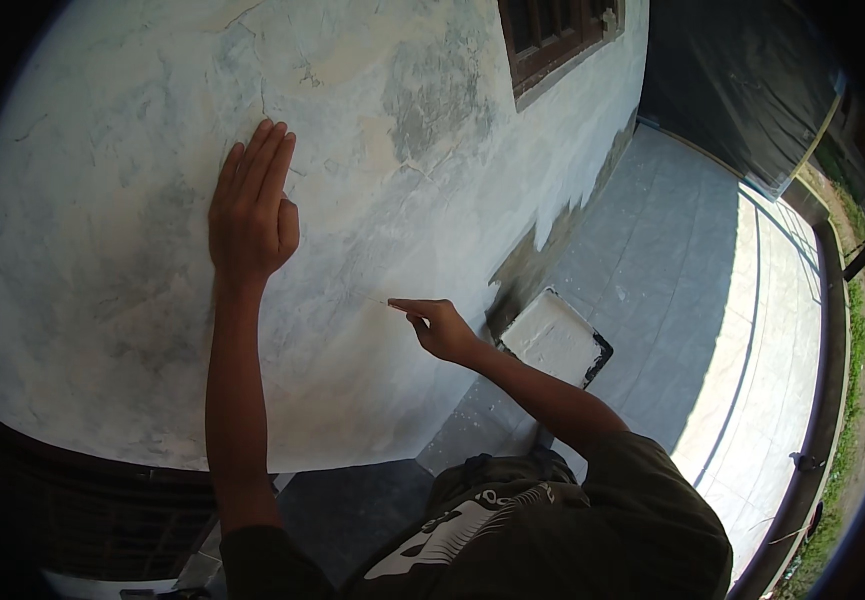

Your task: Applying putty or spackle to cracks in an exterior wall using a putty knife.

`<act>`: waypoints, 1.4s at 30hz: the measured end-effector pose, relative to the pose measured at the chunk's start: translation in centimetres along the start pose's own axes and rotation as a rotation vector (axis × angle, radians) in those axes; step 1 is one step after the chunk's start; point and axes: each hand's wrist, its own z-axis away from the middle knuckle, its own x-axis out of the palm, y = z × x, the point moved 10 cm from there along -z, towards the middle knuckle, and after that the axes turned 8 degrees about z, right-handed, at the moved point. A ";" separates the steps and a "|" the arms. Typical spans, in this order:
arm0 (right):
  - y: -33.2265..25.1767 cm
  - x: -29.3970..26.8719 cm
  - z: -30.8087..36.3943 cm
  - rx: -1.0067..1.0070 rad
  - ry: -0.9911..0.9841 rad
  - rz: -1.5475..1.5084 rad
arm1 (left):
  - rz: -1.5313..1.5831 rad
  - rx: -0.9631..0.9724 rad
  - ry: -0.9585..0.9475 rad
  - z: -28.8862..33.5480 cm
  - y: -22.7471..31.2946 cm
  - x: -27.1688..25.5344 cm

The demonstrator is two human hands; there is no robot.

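Note:
My left hand (255, 210) lies flat against the patchy white and grey wall (142, 240), fingers stretched upward and held close together, with nothing in it. Lower and to the right, my right hand (442, 328) is closed in a pinch near the same wall. A thin, pale edge (389, 303) shows at its fingertips; it looks like a slim flat tool seen edge-on, and its kind cannot be made out. Fine cracks and rough grey patches mark the wall around both hands.
A black tray (600, 362) coated with white stands on the grey tiled floor (652, 230) at the wall's foot. A brown-framed window (564, 45) is set in the wall above. Dark sheeting (742, 80) hangs at the far right. A low ledge (824, 330) borders the floor, with grass beyond.

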 end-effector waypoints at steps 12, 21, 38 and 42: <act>-8.0 -5.7 -8.6 -0.218 0.772 0.327 | 0.017 0.004 0.001 -0.5 0.2 0.0; -2.5 11.7 5.8 0.019 -0.132 -0.192 | 0.010 0.035 0.031 0.2 -0.2 -0.1; -5.9 -17.9 -9.1 -0.215 0.816 0.139 | -0.008 -0.032 -0.034 2.1 1.4 0.9; -8.1 -14.0 -8.8 -0.385 0.803 0.301 | -0.061 -0.054 -0.067 2.6 1.1 1.2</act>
